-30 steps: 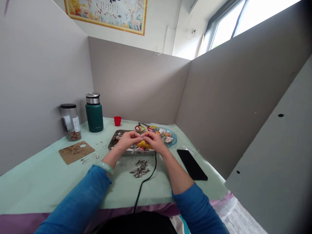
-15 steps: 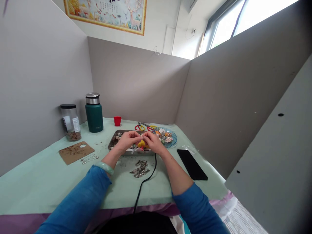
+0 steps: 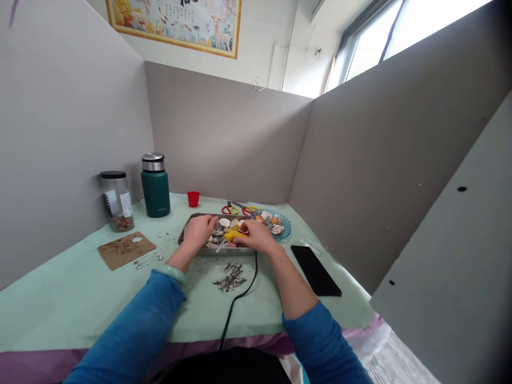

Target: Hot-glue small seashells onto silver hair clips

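Note:
A metal tray (image 3: 208,251) full of seashells and small stones lies in front of me. In it rests a yellow hot glue gun (image 3: 233,235), its pale nozzle pointing to the lower left. My right hand (image 3: 258,236) is over the tray's right side, thumb and fingers curled round the back of the glue gun. Above the left side of the tray, my left hand (image 3: 199,233) is closed in a pinch; whatever its fingertips hold is too small to make out. Nearer me, a heap of small metal clips (image 3: 230,278) lies beside the black cord (image 3: 240,295).
Behind the tray lie scissors (image 3: 230,208) and a red cup (image 3: 193,199). A blue plate of shells (image 3: 285,226) and a black phone (image 3: 316,270) are on the right. Leftward stand a green flask (image 3: 156,186) and a jar (image 3: 118,202), near brown cardboard (image 3: 126,250) and safety pins (image 3: 148,260).
My hands were together at the fingertips over the tray and have parted. The left moved a little left, the right moved right and down onto the glue gun.

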### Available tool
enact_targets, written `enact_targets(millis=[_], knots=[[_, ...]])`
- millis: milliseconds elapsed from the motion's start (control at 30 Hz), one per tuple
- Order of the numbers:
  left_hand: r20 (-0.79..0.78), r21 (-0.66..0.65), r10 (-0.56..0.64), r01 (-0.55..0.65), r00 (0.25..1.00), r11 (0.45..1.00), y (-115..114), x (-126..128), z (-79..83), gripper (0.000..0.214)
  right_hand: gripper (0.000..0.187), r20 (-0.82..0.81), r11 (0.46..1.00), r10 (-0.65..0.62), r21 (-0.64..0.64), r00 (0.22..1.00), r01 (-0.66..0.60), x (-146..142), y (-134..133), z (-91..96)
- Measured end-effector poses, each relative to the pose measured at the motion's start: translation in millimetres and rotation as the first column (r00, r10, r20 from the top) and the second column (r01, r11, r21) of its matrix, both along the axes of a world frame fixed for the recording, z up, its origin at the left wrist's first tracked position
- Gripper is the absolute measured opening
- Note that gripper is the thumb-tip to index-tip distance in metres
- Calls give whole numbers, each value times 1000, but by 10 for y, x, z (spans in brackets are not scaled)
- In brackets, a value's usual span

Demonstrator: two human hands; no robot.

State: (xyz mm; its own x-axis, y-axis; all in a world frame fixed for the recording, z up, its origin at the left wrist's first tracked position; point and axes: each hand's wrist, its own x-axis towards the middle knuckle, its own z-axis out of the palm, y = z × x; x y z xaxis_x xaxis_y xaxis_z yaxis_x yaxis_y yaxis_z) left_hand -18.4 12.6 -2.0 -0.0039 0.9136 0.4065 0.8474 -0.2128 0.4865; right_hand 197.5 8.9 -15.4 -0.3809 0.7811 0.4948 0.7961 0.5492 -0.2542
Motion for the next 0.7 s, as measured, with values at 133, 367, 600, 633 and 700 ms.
enact_targets(millis=[133, 367, 600, 633, 700], knots=[[-286, -94, -11, -16, 958, 995, -15, -21, -17, 27, 38, 92, 997, -47, -50, 995, 52, 8, 11, -10], [-387, -274, -252, 150, 887, 950, 17, -3, -53, 36, 18, 65, 991, -55, -122, 996, 63, 38, 28, -15], [-398, -400, -154, -20, 905, 916, 52, 31, -20, 24, 18, 96, 991, -95, -85, 991, 103, 36, 41, -18], [-396, -389, -142, -25, 907, 921, 50, 30, -23, 21, 18, 100, 990, -105, -79, 989, 113, 32, 40, -19], [-394, -355, -124, -26, 911, 935, 45, 18, -35, 16, 18, 103, 990, -119, -63, 988, 126, 28, 37, -23]])
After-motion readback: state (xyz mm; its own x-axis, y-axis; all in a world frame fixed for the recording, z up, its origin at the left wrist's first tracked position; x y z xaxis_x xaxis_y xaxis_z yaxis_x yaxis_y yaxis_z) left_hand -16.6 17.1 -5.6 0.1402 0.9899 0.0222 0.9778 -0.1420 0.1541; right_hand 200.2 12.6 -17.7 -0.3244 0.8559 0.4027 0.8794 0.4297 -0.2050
